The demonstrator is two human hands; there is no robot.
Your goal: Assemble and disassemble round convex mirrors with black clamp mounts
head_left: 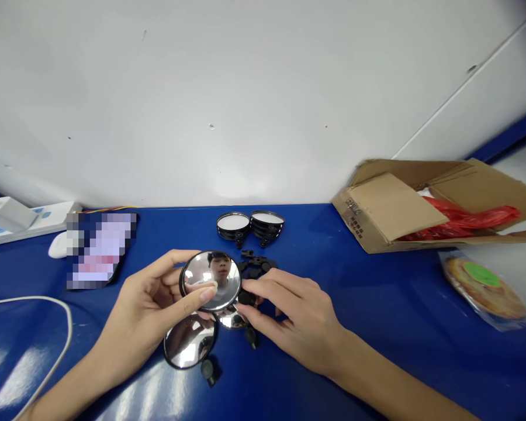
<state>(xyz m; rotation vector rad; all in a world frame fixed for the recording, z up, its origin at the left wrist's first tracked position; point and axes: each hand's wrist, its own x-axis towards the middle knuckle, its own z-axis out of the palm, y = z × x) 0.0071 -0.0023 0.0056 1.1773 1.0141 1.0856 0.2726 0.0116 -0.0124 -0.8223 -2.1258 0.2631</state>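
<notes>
Tilted up above the blue table, a round black-rimmed mirror [221, 295] reflects a person. My left hand [153, 292] is closed on its left edge, thumb across the glass. At the mirror's right edge, my right hand [298, 310] pinches a small black mount [246, 297]; whether it is joined to the mirror I cannot tell. Beneath my hands lie another round mirror [189, 345] and a partly hidden one [232, 318], with black stubs [208, 369] beside them. Several small black clamp parts [256, 264] are grouped just behind.
Two stacks of round mirrors [232, 222] stand near the wall. An open cardboard box [390, 210] with a red plastic bag sits right, a wrapped round pastry [486, 286] before it. A phone [100, 251], white mouse [60, 245], power strip [55, 211] and white cable [68, 327] lie left.
</notes>
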